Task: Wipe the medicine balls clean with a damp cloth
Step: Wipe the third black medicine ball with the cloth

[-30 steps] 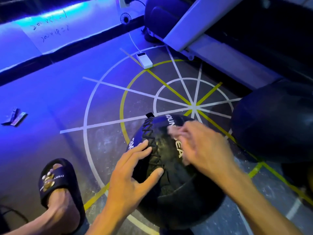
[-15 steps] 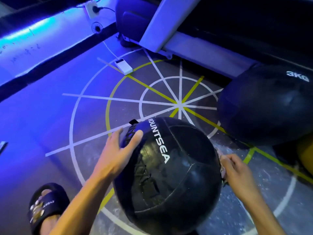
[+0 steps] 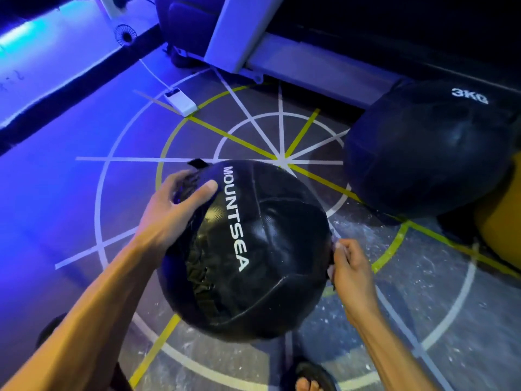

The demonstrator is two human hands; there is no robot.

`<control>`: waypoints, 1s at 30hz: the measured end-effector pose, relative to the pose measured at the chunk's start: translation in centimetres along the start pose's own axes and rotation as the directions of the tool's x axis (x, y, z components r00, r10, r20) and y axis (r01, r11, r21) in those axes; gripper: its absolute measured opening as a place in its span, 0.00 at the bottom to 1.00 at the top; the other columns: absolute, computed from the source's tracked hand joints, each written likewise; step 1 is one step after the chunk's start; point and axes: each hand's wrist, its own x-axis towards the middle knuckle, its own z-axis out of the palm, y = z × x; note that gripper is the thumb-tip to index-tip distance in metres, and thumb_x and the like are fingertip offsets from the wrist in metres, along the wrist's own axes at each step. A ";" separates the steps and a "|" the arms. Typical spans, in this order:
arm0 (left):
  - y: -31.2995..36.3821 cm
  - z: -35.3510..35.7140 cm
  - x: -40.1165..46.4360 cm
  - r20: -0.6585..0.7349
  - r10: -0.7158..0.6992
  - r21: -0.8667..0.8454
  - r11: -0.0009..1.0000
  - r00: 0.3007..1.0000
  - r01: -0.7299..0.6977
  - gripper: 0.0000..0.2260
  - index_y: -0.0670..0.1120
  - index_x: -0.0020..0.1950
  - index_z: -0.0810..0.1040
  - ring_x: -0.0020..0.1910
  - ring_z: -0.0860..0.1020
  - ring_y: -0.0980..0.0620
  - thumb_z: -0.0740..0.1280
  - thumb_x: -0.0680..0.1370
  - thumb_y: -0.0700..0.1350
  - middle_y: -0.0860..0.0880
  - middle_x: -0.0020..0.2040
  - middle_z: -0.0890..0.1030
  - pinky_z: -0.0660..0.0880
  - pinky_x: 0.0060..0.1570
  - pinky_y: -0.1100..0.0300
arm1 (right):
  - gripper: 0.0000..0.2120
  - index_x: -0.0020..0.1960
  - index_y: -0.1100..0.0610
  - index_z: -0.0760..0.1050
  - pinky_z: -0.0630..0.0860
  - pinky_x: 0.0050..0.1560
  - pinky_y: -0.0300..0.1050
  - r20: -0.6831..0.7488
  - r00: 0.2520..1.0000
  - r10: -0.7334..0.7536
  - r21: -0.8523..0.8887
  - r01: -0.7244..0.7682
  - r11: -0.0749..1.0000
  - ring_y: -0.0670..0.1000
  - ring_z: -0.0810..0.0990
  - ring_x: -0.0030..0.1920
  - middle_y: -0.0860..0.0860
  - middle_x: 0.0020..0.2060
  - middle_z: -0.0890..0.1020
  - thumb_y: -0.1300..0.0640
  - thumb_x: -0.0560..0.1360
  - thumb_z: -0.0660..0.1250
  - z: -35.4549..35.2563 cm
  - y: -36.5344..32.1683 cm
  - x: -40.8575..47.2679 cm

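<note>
Your left hand (image 3: 172,213) lies on the upper left side of the black medicine ball (image 3: 253,249). Its fingers (image 3: 180,179) are spread apart over the laced seam, and the thumb (image 3: 204,191) presses flat just beside the "M" of the white MOUNTSEA lettering. The palm lies against the ball's curve, with nothing pinched.

The ball sits on the floor (image 3: 84,136) between your two forearms, over the white and yellow lines of the painted circle pattern (image 3: 279,159). The lettering runs from the top down across its front. A small black tab (image 3: 197,163) sticks up at its top left.

Your right hand (image 3: 349,266) is at the ball's right edge. Its fingers (image 3: 342,249) are curled together around a small pale bunch of cloth (image 3: 334,245), held against the ball's side. Most of the cloth is hidden inside the grip.

Farther right, well apart from that hand, a second black ball marked "3KG" (image 3: 428,153) rests on the floor. A yellow object (image 3: 504,221) sits partly behind it at the picture's right edge.

At the back, a white power bank (image 3: 180,101) lies on the floor with its cable running up toward the wall.
</note>
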 end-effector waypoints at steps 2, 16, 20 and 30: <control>0.1 -0.7 0.6 -0.053 0.058 0.127 0.991 0.997 -0.051 0.32 0.61 0.68 0.75 0.61 0.80 0.59 0.73 0.68 0.72 0.62 0.61 0.82 0.75 0.65 0.54 | 0.10 0.51 0.55 0.73 0.67 0.34 0.46 0.019 1.000 -0.014 -0.004 0.014 1.000 0.43 0.71 0.26 0.45 0.25 0.75 0.53 0.86 0.57 0.9 -0.3 0.2; 2.1 1.7 4.2 -0.023 0.301 0.476 0.842 0.953 -0.254 0.27 0.64 0.70 0.76 0.71 0.72 0.52 0.60 0.75 0.73 0.59 0.70 0.76 0.71 0.70 0.43 | 0.08 0.55 0.47 0.83 0.74 0.53 0.36 0.086 0.706 -0.703 -0.106 0.708 0.698 0.42 0.79 0.52 0.46 0.53 0.81 0.58 0.80 0.69 3.3 -10.0 -1.8; 2.7 2.0 5.3 -0.026 0.285 0.468 0.851 0.958 -0.240 0.26 0.63 0.69 0.77 0.66 0.76 0.52 0.61 0.75 0.72 0.60 0.64 0.78 0.73 0.67 0.44 | 0.15 0.54 0.46 0.79 0.75 0.46 0.40 0.518 0.497 -0.696 -0.295 0.868 0.400 0.48 0.78 0.46 0.46 0.47 0.80 0.60 0.72 0.76 6.4 -4.3 -6.7; 2.4 2.0 5.0 -0.019 0.306 0.467 0.845 0.952 -0.262 0.26 0.62 0.70 0.76 0.68 0.74 0.52 0.61 0.76 0.72 0.63 0.62 0.76 0.72 0.68 0.43 | 0.07 0.54 0.46 0.81 0.79 0.41 0.33 0.171 0.750 -0.639 -0.102 0.659 0.745 0.40 0.81 0.47 0.37 0.50 0.74 0.55 0.81 0.66 0.1 -7.6 -6.1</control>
